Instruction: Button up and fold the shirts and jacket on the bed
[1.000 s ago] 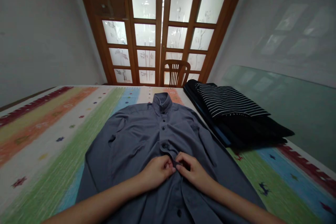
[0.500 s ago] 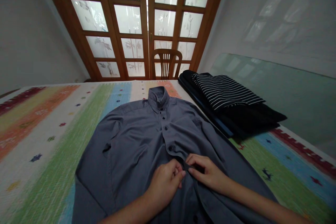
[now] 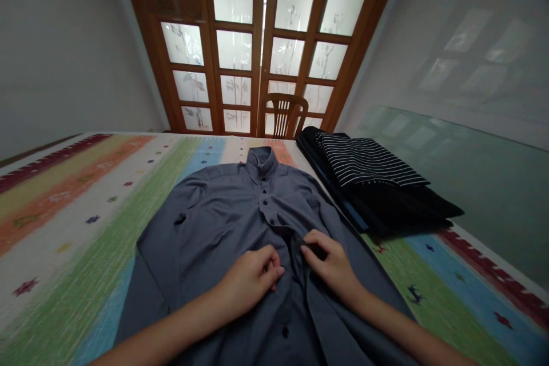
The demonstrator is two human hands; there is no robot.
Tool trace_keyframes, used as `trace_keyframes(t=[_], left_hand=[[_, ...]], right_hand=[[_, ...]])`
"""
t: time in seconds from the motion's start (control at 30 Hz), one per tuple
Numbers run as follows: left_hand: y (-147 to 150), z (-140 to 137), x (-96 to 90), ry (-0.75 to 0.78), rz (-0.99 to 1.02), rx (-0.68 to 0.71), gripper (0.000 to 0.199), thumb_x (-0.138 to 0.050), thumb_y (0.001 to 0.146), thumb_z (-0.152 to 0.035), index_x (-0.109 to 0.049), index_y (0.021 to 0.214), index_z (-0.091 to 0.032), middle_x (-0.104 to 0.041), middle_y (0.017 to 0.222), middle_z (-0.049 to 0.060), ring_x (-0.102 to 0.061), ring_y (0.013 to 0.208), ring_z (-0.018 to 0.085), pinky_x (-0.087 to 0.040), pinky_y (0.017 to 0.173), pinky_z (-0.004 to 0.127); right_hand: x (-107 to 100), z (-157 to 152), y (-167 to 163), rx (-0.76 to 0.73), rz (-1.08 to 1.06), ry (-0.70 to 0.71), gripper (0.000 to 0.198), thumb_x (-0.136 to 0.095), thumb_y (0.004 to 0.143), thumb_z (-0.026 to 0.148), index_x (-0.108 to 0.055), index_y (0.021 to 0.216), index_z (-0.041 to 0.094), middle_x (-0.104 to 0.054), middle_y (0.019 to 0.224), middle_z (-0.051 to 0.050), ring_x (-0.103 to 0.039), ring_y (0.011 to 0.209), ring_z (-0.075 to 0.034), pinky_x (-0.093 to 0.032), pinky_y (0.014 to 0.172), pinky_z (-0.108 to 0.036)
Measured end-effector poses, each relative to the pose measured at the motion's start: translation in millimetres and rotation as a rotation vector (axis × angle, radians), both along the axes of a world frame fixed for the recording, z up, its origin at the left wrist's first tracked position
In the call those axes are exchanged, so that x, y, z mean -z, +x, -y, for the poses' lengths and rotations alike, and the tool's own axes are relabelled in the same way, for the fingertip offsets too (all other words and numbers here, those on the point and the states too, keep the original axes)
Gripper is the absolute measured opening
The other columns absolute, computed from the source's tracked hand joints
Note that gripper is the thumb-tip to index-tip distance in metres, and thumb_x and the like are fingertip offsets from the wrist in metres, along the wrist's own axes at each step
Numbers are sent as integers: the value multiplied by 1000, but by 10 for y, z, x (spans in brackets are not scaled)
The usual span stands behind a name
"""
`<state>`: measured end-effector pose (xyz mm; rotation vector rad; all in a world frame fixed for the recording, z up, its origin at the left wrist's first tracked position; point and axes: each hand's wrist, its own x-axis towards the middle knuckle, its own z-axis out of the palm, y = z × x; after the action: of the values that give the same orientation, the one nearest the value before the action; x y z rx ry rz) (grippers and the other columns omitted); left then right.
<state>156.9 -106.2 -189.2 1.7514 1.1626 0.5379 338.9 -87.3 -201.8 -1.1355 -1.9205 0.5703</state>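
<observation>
A dark grey long-sleeved button-up shirt (image 3: 218, 211) lies front up, its collar at the far end. Small dark buttons show below the collar, and another sits low on the front. My right hand (image 3: 328, 263) pinches the edge of the buttonhole side between thumb and fingers and lifts it, so the front gapes. Over the middle of the shirt, my left hand (image 3: 253, 271) is closed with thumb against curled fingers, at the button side. The cloth between its fingertips is mostly hidden.
Beyond the right sleeve lies a pile of folded dark clothes (image 3: 398, 206), a black-and-white striped garment (image 3: 369, 160) on top. A colourful striped tablecloth (image 3: 107, 200) covers the table. A wooden chair (image 3: 283, 111) stands at the far edge, before wooden doors with glass panes.
My hands have drawn apart from their meeting point on the front edge. The right hand has pulled the edge open, while the left has shifted leftward. The view has moved too.
</observation>
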Motion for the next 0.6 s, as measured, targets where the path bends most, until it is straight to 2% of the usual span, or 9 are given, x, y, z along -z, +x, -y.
trace_keyframes(t=[0.07,0.13,0.2,0.27,0.37,0.47,0.6], left_hand=[[-31,53,-97,50,-20,-54,11,-42,73,-25,-44,66,-17,-47,51,-6,-43,49,8,-30,48,17],[-53,103,-182,69,-8,-95,12,-42,73,-26,-45,66,-17,-47,51,-6,-43,48,8,-29,47,18],[-46,145,-232,47,41,-109,12,-43,72,-27,-45,66,-17,-47,51,-6,-43,48,8,-30,46,18],[-2,178,-225,-10,138,-92,13,-44,72,-28,-45,66,-16,-47,50,-6,-43,48,8,-30,46,18],[97,209,-98,-107,309,-65,10,-44,70,-25,-45,69,-16,-46,49,-6,-38,41,5,-28,42,17],[164,216,105,-193,382,-79,13,-44,70,-28,-46,72,-15,-45,47,-8,-29,33,3,-22,36,17],[183,196,311,-292,383,-107,23,-46,69,-37,-43,66,-15,-45,44,-8,-25,30,2,-16,31,17]], right_hand=[[-264,-3,70,101,47,13,9,-46,71,19,-52,65,16,-52,58,0,-49,53,-12,-38,49,-22],[-529,42,93,134,116,74,9,-46,70,19,-55,69,17,-54,59,0,-51,54,-13,-38,50,-22],[-709,134,44,90,213,116,9,-47,69,19,-56,70,19,-56,60,0,-52,54,-13,-37,50,-22],[-754,248,-61,-10,295,82,9,-48,69,19,-56,68,20,-57,60,0,-52,54,-13,-36,49,-22],[-586,373,-215,-139,337,-36,10,-47,69,17,-56,65,20,-58,59,0,-53,54,-12,-35,48,-20],[-285,383,-250,-163,271,-121,11,-46,69,13,-55,67,18,-60,65,-1,-54,60,-13,-38,54,-20],[58,320,-183,-154,127,-209,11,-45,69,13,-55,68,16,-60,65,-2,-54,60,-13,-39,56,-21]])
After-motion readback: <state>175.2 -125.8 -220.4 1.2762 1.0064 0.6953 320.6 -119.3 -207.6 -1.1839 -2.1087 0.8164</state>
